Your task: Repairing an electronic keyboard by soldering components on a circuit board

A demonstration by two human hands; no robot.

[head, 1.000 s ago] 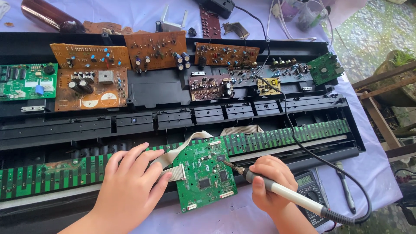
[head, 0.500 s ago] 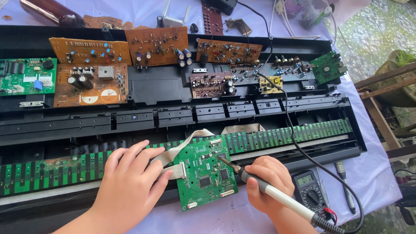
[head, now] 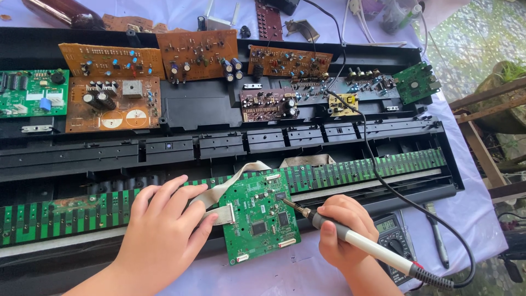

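Soldering iron w/ white handle and red collar (head: 361, 244) is gripped in a closed fist by the right hand (head: 342, 230), its tip set on the upper right part of the small green square circuit board (head: 260, 216), which lies at the near edge of the opened black keyboard casing (head: 219, 109), over the long green contact strip (head: 356, 172). Left hand (head: 164, 233) is laid flat w/ fingers spread, nothing clasped, pressing the grey flat ribbon cable (head: 224, 192) just beside the board's left edge. Board is judged light, stiff and fragile; it is best held by bare edges, not by components or the soft ribbon. Iron's tip is presumably hot, so only the handle should be held. No packages are seen; labels are limited to white print on the boards, incl. two round white marks on the brown board (head: 112, 104) at left. Yellow-trimmed multimeter (head: 392, 233) lies on the lilac-covered surface (head: 482, 219), partly hidden by the right hand.
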